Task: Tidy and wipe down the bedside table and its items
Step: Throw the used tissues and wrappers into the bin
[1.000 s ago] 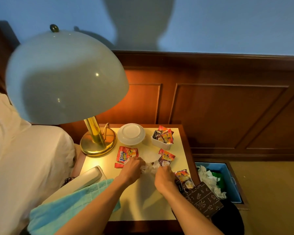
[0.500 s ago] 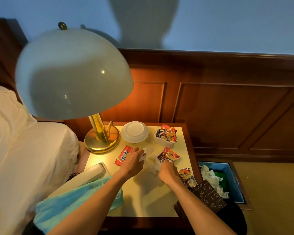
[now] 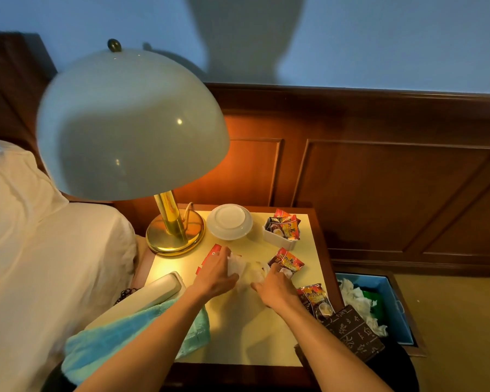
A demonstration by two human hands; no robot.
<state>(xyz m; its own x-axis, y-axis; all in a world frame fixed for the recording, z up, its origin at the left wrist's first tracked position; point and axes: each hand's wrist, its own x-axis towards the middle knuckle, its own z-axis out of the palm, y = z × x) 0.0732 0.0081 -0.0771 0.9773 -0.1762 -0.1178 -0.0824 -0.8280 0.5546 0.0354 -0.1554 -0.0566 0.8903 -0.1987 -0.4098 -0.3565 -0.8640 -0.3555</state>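
So the person's got both hands down in the middle of the pale yellow bedside table top (image 3: 238, 335), working on a wad of crumpled white tissue (image 3: 248, 268). A second ago the two hands were bunched tight together on it, nearer the front; now they've spread apart and shifted back toward the brass-based lamp with the pale dome shade (image 3: 130, 123). The left hand (image 3: 217, 274) lies over the tissue's left edge and a red snack sachet (image 3: 211, 254), fingers fairly straight, more pressing than gripping. The right hand (image 3: 275, 287) touches the tissue's right side with a finger stretched toward a dark-and-red coffee sachet (image 3: 286, 264); honestly can't tell if it's pinching anything.

Looks like the loose rubbish is being gathered, not wiped yet. The folded teal cloth (image 3: 142, 332) sits untouched at the table's front-left corner beside a cream telephone handset (image 3: 160, 292). The blue-lined bin (image 3: 379, 284) on the floor just right of the table already has tissue in it, so that's probably where this wad goes. One more sachet (image 3: 317, 298) lies loose by the right edge, and the small white dish of sachets (image 3: 283, 232) and upturned white saucer (image 3: 229, 222) sit at the back.
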